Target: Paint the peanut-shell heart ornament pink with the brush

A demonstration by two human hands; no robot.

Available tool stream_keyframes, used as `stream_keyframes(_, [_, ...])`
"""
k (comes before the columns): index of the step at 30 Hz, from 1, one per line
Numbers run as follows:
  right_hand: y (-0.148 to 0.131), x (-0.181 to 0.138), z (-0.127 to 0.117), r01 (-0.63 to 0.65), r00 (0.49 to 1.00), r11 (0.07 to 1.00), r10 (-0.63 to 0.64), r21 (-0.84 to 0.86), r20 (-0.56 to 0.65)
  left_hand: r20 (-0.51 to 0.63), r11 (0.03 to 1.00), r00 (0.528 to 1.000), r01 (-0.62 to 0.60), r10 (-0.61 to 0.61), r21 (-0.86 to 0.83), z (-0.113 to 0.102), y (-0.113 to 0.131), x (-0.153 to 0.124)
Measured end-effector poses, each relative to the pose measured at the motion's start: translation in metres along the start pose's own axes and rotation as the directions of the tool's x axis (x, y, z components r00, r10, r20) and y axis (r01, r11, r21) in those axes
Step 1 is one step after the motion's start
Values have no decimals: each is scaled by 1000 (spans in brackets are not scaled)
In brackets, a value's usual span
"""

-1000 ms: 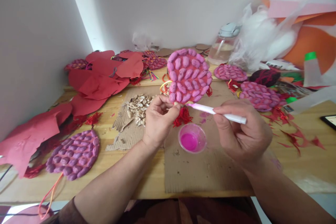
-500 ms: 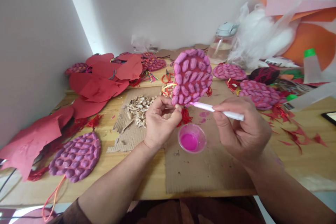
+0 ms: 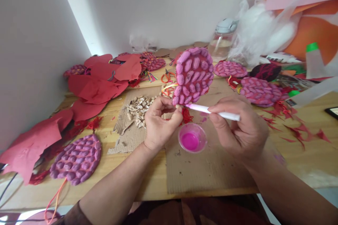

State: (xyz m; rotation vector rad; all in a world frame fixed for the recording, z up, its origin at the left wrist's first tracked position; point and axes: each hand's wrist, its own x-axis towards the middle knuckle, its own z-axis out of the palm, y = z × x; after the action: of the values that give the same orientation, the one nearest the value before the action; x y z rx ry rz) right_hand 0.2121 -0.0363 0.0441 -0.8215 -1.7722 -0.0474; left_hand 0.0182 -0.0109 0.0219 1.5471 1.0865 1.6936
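Note:
Between thumb and fingers, my left hand [image 3: 163, 121] pinches the lower edge of a red ornament [image 3: 195, 74] covered in pink-painted peanut shells, held upright. A red tassel [image 3: 187, 116] hangs beneath it. My right hand [image 3: 240, 126] grips a white paintbrush [image 3: 206, 109] like a pen. Its pink-stained tip meets the ornament's bottom edge, close to my left fingertips. Below, a small clear cup [image 3: 192, 139] of magenta paint stands on brown cardboard [image 3: 206, 177].
Peanut shells [image 3: 138, 109] lie on cardboard to the left, near red paper pieces [image 3: 97, 88]. Another peanut-shell ornament [image 3: 76, 158] rests at front left, and others [image 3: 260, 91] at right. A glass jar [image 3: 223, 40] and plastic bag [image 3: 260, 31] stand behind. Orange-handled pliers [image 3: 167, 76] lie at the back.
The brush tip and my right hand have shifted slightly left along the ornament's lower edge. The ornament has turned a little; my left hand keeps its hold.

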Motion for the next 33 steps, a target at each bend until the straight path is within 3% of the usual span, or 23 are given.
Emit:
stream_keyframes(9, [2, 0, -1, -18, 999, 999, 17, -30, -51, -4, 997, 998, 69, -69, -44, 0, 1, 1])
stream_keyframes(16, [-2, 2, 1, 34, 999, 998, -35, -55, -3, 19, 993, 996, 92, -91, -67, 0, 1, 0])
stream_keyframes(20, [0, 1, 1, 51, 998, 997, -53, -66, -43, 7, 974, 986, 165, -166, -154, 0, -1, 1])
stream_keyframes(26, [-2, 0, 3, 88, 996, 990, -85, -110, 35, 0, 922, 958, 276, -287, -271, 1, -6, 5])
stream_keyframes(33, [-2, 1, 5, 110, 994, 985, -108, -135, 15, -6, 859, 915, 378, -404, -345, 1, -1, 8])
